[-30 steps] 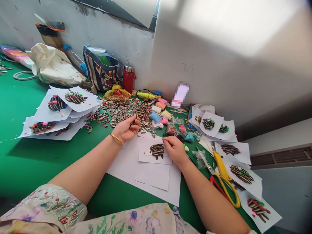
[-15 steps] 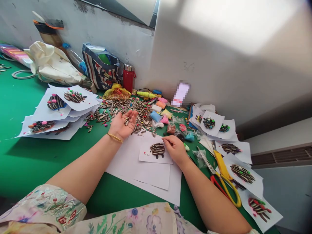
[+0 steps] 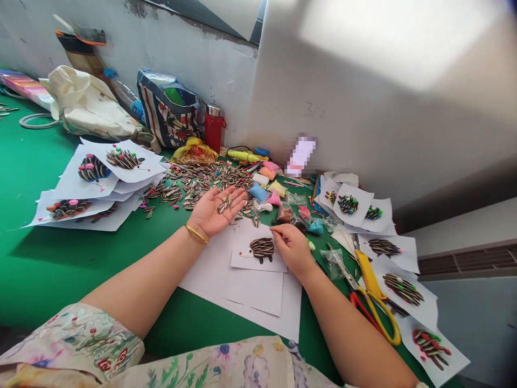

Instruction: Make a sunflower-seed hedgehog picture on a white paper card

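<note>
My left hand [image 3: 216, 210] is palm up with its fingers stretched out, holding several striped sunflower seeds [image 3: 224, 204] in the palm. It is above the front edge of the seed pile [image 3: 214, 178]. My right hand [image 3: 294, 249] is closed in a pinch at the upper right of a small white card [image 3: 243, 263]; what lies between the fingertips is too small to make out. On that card is a hedgehog figure [image 3: 262, 247] of seeds with dark feet and a red nose. Larger white sheets [image 3: 258, 293] lie under the card.
Finished hedgehog cards are stacked at left [image 3: 133, 156] and along the right [image 3: 404, 285]. Yellow-handled scissors [image 3: 382, 315] and a yellow cutter [image 3: 368, 272] lie right of my forearm. Clay packets [image 3: 258, 192], a red flask [image 3: 213, 129] and bags [image 3: 169, 116] stand behind.
My left hand has moved slightly right, and its fingers have straightened so the seeds in the palm show more. My right hand stays at the card's upper right.
</note>
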Demonstrator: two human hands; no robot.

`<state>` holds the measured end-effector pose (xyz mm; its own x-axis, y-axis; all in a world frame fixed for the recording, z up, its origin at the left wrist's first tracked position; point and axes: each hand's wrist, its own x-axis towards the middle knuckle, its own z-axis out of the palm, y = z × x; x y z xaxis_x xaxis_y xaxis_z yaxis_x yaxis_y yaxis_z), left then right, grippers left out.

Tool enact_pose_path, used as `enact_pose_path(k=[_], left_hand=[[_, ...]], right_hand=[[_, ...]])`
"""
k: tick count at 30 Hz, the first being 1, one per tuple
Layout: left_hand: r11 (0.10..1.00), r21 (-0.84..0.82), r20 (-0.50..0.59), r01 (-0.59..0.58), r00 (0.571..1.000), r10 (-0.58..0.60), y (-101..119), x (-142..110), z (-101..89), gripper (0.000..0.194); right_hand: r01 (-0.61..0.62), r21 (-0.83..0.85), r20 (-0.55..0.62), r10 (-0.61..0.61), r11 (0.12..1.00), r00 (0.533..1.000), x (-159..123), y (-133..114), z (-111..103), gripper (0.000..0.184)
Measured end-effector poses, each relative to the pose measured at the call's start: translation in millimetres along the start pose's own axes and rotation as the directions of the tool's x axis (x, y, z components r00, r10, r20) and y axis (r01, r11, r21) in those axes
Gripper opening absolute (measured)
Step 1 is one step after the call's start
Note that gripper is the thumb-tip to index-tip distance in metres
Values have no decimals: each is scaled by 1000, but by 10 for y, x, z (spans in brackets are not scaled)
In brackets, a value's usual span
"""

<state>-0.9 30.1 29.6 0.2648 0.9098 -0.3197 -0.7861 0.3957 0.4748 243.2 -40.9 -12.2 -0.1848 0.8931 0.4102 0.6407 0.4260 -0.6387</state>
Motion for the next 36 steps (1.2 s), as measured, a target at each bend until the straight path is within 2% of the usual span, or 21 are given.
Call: enact_pose_path(k=[1, 6, 10, 13, 16, 20, 22, 25, 28, 30, 32, 36], left_hand=[[999, -15, 6, 28, 1000, -28, -32, -23, 21, 29], [981, -30, 85, 193, 978, -189, -258, -162, 110, 48], [934, -2, 106, 358, 928, -356, -431, -283, 157, 38], [891, 32, 181, 452, 874, -450, -522, -355, 173, 45], [864, 51, 274, 501, 825, -494, -585, -398, 176, 52], [845, 77, 277, 529, 803, -528, -605, -423, 186, 54], [850, 84, 236, 520, 818, -525, -570, -423, 202, 56], [895, 59, 125, 443, 886, -447, -465, -386, 222, 58], [949, -28, 43, 314, 949, -312, -345, -295, 199, 53], [970, -90, -55, 224, 972, -230, -291, -222, 158, 46], [974, -124, -134, 191, 969, -207, -269, -157, 111, 39], [975, -114, -186, 191, 960, -210, -304, -87, 48, 36]], right_hand=[[18, -9, -9, -18, 1000, 1000, 7, -30, -6, 22], [102, -62, -50, -106, 993, 993, 34, -228, -47, 23], [132, -85, -54, -137, 988, 989, 50, -384, -95, 26], [134, -105, -32, -137, 985, 990, 65, -453, -115, 29], [119, -128, 21, -117, 985, 993, 72, -467, -101, 27], [103, -80, 28, -101, 991, 995, 73, -469, -88, 17], [120, -43, 1, -120, 992, 993, 80, -475, -119, 15], [97, 15, -69, -96, 995, 993, 92, -442, -200, 14], [-97, 43, -85, 100, 994, 991, 88, -315, -262, 13], [-218, 23, -11, 218, 976, 976, 79, -198, -278, 15], [-271, -33, 92, 273, 962, 958, 71, -96, -285, 17], [-318, -127, 228, 340, 940, 912, 65, -21, -326, 16]])
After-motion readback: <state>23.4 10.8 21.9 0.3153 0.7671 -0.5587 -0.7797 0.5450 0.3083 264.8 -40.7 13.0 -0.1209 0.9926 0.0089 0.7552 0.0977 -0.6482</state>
